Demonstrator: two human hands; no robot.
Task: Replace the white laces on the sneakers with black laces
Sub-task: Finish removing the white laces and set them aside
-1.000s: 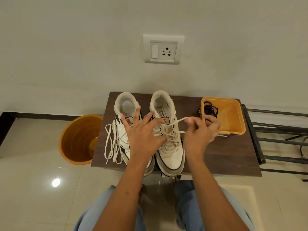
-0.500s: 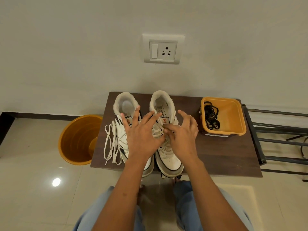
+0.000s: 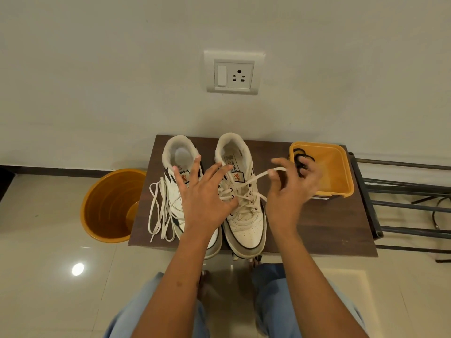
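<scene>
On the brown table (image 3: 317, 228) by a white wall (image 3: 97, 81), right fingers (image 3: 274, 173) pinch a white lace (image 3: 256, 178), left splayed.

arms: bare, no sleeves | legs: light blue jeans (image 3: 280, 301) | feet: bare

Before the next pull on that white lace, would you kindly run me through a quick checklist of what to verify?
1. Right hand pinches the white lace end: ok.
2. Left hand steadies the right sneaker, fingers spread: ok.
3. Lace fully out of the eyelets: not ok, lower rows are threaded.
4. Left sneaker unlaced, its loose lace lying beside it on the table: ok.
5. Black laces ready in the yellow tray: ok.
6. Grip firmness on the lace: cannot tell, the hand is blurred.
</scene>
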